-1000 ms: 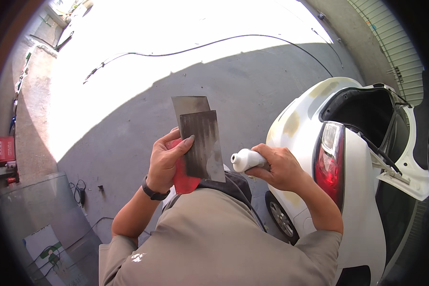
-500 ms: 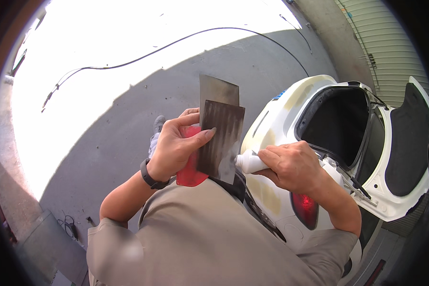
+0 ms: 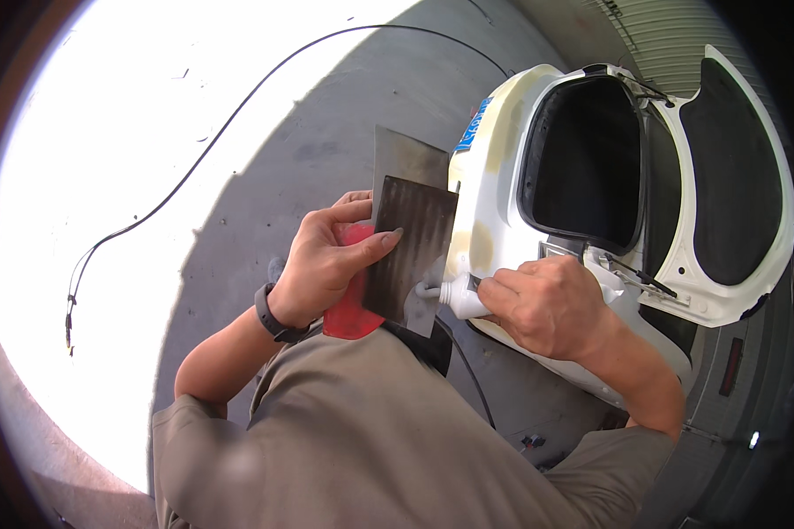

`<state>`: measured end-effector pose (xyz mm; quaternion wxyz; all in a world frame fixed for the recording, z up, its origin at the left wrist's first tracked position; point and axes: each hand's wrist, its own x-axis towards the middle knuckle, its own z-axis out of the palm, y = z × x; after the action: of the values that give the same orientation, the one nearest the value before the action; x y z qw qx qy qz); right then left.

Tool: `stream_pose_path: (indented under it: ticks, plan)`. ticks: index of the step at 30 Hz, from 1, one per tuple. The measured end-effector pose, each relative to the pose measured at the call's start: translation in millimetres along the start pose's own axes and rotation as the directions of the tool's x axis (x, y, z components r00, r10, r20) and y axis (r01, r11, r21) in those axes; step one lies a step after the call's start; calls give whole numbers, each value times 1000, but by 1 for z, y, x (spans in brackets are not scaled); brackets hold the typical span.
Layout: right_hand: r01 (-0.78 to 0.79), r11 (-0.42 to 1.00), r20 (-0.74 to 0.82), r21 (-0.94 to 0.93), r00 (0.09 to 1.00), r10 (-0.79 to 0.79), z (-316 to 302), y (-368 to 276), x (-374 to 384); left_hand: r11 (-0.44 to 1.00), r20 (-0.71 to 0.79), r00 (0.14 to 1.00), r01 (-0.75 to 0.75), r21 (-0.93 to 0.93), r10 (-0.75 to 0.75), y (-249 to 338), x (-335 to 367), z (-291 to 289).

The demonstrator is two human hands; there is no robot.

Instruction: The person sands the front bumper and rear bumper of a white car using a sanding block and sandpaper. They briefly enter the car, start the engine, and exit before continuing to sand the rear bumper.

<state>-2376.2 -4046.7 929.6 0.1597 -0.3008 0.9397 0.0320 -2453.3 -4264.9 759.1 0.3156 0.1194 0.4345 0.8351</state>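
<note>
My left hand (image 3: 331, 256), with a black band on its wrist, grips two thin flat putty spreader blades, thumb on the front one. The front spreader blade (image 3: 417, 225) is dark with paler streaks. A lighter metal blade (image 3: 408, 154) sticks up behind it, and a red flat piece (image 3: 351, 310) lies under the palm. My right hand (image 3: 543, 304) is closed round a white tube (image 3: 468, 297), its nozzle pointing at the front blade's lower right edge. Grey paste (image 3: 425, 291) runs from the nozzle onto the blade, above a smear.
On the right stands a white car (image 3: 494, 198) with tan patches and its trunk lid (image 3: 737, 176) raised. A black hose (image 3: 185, 172) curves over the grey floor (image 3: 278, 167), part of which is in bright sun. A ribbed shutter (image 3: 679, 44) is at the far right.
A bead of grey paste now shows between the nozzle and the blade. My view has turned, so the car sits higher and further left. Both hands keep their hold.
</note>
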Motion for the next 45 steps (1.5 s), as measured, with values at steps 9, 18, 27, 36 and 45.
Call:
stream_pose_path:
  ticks: [9,18,27,36,45]
  plan:
    - [-30,998,59,-47,998,33,-3,44,3,998,82,995,58,40,-61,-10,62,8]
    - [32,984,93,-177,996,-16,23,136,-48,967,57,973,229,-109,-224,-31,142,75]
    - [-343,874,-143,343,901,410,90,216,-88,443,327,942,326,-835,-75,-54,227,117]
    - [-453,794,-503,405,615,607,121,259,-87,897,201,928,359,-258,-313,-98,305,148]
    - [-327,157,80,932,607,790,141,362,-80,620,649,660,701,-351,-379,-135,446,154]
